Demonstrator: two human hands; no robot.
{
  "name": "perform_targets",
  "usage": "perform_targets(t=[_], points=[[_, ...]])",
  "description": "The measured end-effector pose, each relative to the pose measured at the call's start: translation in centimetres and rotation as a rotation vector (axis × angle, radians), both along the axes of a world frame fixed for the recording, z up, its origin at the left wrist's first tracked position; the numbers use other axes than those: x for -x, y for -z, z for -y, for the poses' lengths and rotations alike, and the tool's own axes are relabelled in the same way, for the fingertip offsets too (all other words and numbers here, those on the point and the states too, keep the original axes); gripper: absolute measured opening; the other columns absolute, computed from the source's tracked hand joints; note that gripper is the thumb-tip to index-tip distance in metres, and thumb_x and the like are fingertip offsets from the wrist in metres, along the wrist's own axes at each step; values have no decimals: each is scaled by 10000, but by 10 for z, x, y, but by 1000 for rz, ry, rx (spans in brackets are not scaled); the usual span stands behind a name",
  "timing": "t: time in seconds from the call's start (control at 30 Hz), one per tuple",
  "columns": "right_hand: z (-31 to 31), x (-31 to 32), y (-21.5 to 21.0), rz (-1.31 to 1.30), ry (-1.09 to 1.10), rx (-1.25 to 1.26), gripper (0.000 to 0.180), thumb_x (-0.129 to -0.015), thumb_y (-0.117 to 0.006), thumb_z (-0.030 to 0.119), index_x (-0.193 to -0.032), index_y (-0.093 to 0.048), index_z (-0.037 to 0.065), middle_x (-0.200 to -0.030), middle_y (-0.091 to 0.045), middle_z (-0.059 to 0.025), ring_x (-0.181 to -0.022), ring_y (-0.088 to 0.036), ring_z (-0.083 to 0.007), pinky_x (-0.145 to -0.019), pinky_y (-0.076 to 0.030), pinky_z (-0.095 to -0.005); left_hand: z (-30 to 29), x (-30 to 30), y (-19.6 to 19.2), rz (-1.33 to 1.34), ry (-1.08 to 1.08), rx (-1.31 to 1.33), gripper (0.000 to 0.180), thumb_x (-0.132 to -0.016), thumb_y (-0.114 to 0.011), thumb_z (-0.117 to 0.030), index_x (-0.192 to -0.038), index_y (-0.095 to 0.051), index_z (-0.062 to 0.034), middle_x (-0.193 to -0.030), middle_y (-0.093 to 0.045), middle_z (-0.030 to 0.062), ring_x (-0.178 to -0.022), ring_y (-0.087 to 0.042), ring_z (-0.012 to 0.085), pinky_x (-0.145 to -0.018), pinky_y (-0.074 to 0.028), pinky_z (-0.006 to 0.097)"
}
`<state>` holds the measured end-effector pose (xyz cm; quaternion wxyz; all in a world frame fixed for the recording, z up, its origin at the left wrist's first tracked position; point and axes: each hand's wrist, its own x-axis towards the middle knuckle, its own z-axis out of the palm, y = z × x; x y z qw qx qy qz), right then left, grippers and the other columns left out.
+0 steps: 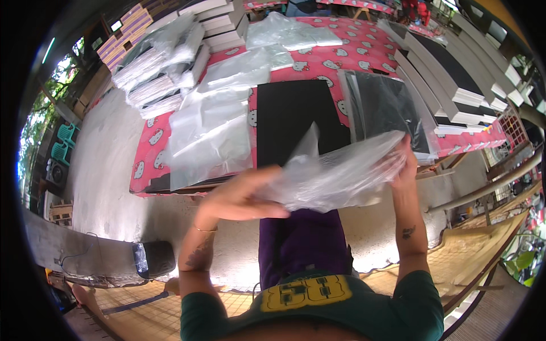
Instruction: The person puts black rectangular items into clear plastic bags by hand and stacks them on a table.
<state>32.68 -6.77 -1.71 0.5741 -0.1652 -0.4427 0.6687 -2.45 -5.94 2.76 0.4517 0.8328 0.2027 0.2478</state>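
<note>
My left hand (242, 196) and my right hand (405, 162) hold a clear plastic bag (335, 170) between them, stretched above my lap. The left hand grips its near left end, the right hand pinches its right end. Just beyond the bag a black flat board (293, 116) lies on the low table with a pink patterned cloth (151, 150). A second black board inside a clear sleeve (384, 111) lies to its right.
A loose pile of clear bags (210, 128) covers the table's left part. Stacks of bagged boards (159, 68) stand at the far left, stacks of black and white boards (455, 79) at the right. A dark box (153, 258) sits on the floor at lower left.
</note>
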Motion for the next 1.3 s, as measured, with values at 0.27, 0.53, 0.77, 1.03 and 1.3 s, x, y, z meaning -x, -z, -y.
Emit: perform_targets(t=[0.27,0.53,0.77,1.03,1.3], points=[[3,-2,39,827,-416,-258,184,-929,-591,204,-1037,-592,55,-857,-600,25,-794,-591,-74,-701,-494,-256,9,-2,26,606,-490,790,362,-920,-591,-376,-992,-614,-22,-911,-624,30,-826,-618,146,-772,-511,295],[14,-3,54,337,-259,124,265,-900,-608,309,-984,-600,58,-887,-626,-54,-814,-603,-135,-755,-504,-310,-2,5,57,1049,-436,677,242,-926,-585,-258,-1048,-585,-49,-904,-646,73,-803,-646,212,-754,-545,364],[18,-12,82,9,-183,183,524,-765,-768,266,-1178,-577,7,-1027,-641,-46,-961,-622,-168,-737,-492,-302,-6,40,98,-57,206,355,333,-850,-639,-207,-1089,-579,17,-989,-619,81,-824,-607,157,-704,-500,292],[31,-45,111,381,-554,7,475,-784,-716,186,-1188,-564,-12,-1013,-653,-108,-920,-630,-187,-805,-489,-308,9,44,87,-495,-86,440,448,-880,-641,-296,-1178,-578,33,-997,-649,100,-912,-593,150,-813,-484,312],[50,25,102,938,444,107,491,-810,-536,-4,-1296,-497,51,-814,-539,-56,-694,-535,-130,-643,-448,-274,20,22,138,488,-594,488,274,-793,-519,25,-1064,-554,10,-916,-611,98,-760,-561,125,-684,-452,241]])
